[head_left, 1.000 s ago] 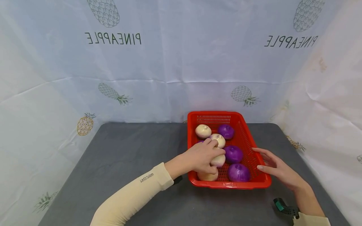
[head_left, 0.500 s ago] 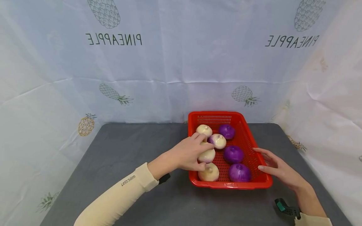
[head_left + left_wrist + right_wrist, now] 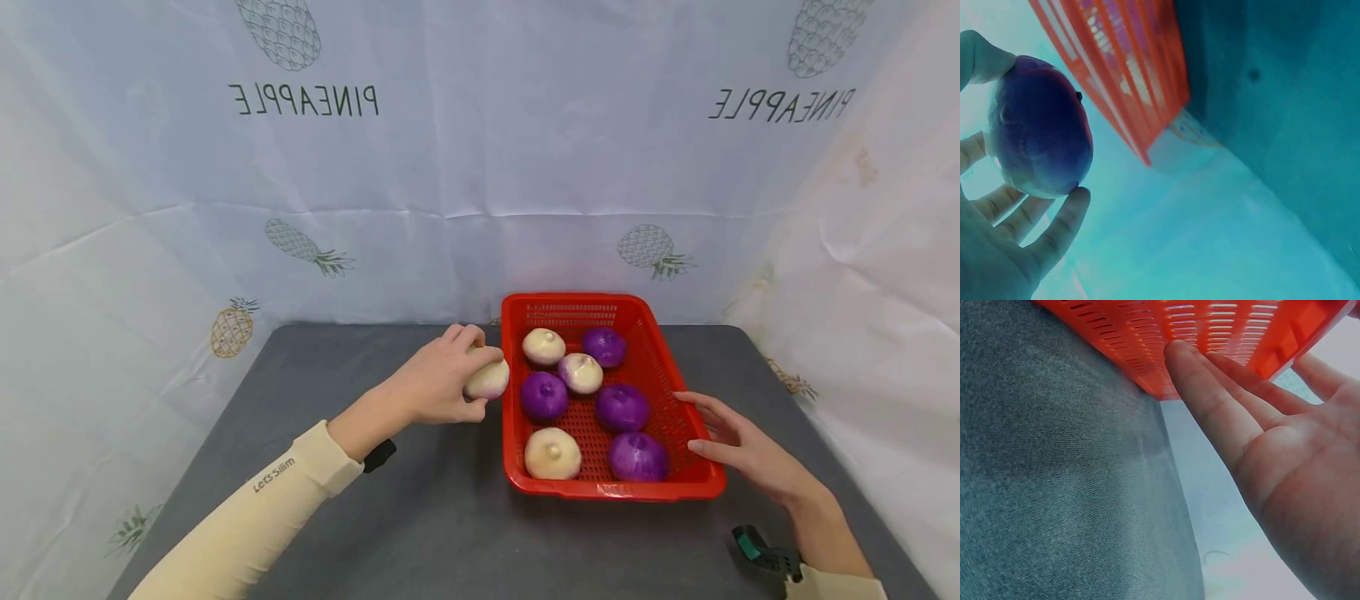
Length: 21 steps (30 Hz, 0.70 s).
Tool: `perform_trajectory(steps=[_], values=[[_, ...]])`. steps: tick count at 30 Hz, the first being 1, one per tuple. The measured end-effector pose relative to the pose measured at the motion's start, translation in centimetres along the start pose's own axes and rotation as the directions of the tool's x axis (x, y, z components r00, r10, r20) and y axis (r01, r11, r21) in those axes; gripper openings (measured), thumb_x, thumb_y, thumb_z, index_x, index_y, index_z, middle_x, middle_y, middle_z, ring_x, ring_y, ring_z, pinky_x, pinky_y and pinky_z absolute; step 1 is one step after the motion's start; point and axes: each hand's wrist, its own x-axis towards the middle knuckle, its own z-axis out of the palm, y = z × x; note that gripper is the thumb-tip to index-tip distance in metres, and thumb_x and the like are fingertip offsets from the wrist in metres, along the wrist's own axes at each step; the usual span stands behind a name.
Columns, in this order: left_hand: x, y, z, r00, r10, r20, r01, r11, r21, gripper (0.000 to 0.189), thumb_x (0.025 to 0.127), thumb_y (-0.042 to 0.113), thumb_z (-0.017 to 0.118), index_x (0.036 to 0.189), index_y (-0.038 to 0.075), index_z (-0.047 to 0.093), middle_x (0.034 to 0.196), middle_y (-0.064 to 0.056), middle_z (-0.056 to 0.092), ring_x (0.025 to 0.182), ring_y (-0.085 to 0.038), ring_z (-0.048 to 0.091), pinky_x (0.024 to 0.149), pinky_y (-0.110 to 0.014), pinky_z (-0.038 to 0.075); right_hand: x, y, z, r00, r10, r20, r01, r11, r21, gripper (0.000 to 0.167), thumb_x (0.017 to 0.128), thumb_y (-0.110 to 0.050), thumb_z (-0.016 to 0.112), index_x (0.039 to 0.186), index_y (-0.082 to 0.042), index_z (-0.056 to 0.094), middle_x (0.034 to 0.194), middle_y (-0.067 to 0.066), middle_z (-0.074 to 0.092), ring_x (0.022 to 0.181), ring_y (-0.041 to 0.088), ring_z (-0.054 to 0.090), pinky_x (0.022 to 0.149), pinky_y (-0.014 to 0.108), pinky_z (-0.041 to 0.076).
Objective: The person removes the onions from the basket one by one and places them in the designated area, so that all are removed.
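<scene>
A purple-and-white turnip (image 3: 489, 380) is gripped by my left hand (image 3: 438, 379), just outside the left rim of the red basket (image 3: 622, 492). Thumb and fingertips wrap its sides; the left wrist view shows the purple underside of the turnip (image 3: 1041, 128). Inside the basket lie pale turnips, such as the near one (image 3: 553, 455), and several purple turnips, one (image 3: 543, 396) at the left wall. My right hand (image 3: 738, 450) rests at the basket's right side. Its straight fingers lie along the outer wall of the basket (image 3: 1147, 337) in the right wrist view.
The basket stands on the right half of a dark grey table (image 3: 337, 500). A white pineapple-print cloth (image 3: 450, 167) hangs behind and along both sides. A black strap device (image 3: 765, 554) is on the right wrist.
My left hand has lifted the pale turnip out of the basket and carried it left over the rim, uncovering a purple turnip. My right hand has stayed at the basket's right side.
</scene>
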Motion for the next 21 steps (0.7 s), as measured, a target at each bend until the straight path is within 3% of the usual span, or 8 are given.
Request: perform_trajectory(steps=[8,15,21], values=[[-1.5,-2.9,-0.6,0.995,-0.101,-0.025,0.1,0.995,-0.011,0.052,0.08,0.027,0.074,0.129,0.014,0.063,0.12,-0.01,0.051,0.107,-0.027,0.047,0.076,-0.038,0.051,-0.1,-0.2,0.2,1.0,-0.003,-0.007,0.003,1.0,-0.013,0.062,0.101,-0.009,0.055,0.157,-0.01,0.028,0.142,-0.001,0.047,0.115,0.008,0.062,0.083,0.043,0.059],[-2.9,-6.2,-0.7,0.963,-0.266,-0.034,0.265,0.964,-0.027,0.055,0.083,0.027,0.074,0.135,0.015,0.06,0.124,-0.012,0.047,0.109,-0.031,0.044,0.073,-0.045,0.049,0.0,0.2,0.1,1.0,0.003,-0.007,-0.003,0.999,-0.036,0.061,0.103,-0.01,0.054,0.158,-0.01,0.027,0.14,-0.006,0.049,0.115,0.009,0.063,0.084,0.043,0.059],[-3.8,-8.1,0.5,0.951,-0.301,-0.07,0.301,0.953,-0.017,0.055,0.082,0.027,0.074,0.134,0.012,0.061,0.123,-0.015,0.047,0.106,-0.033,0.045,0.075,-0.048,0.049,0.0,0.0,0.2,1.0,0.004,-0.027,-0.005,0.999,-0.045,0.061,0.102,-0.01,0.056,0.156,-0.01,0.029,0.141,0.001,0.05,0.113,0.009,0.063,0.083,0.042,0.059]])
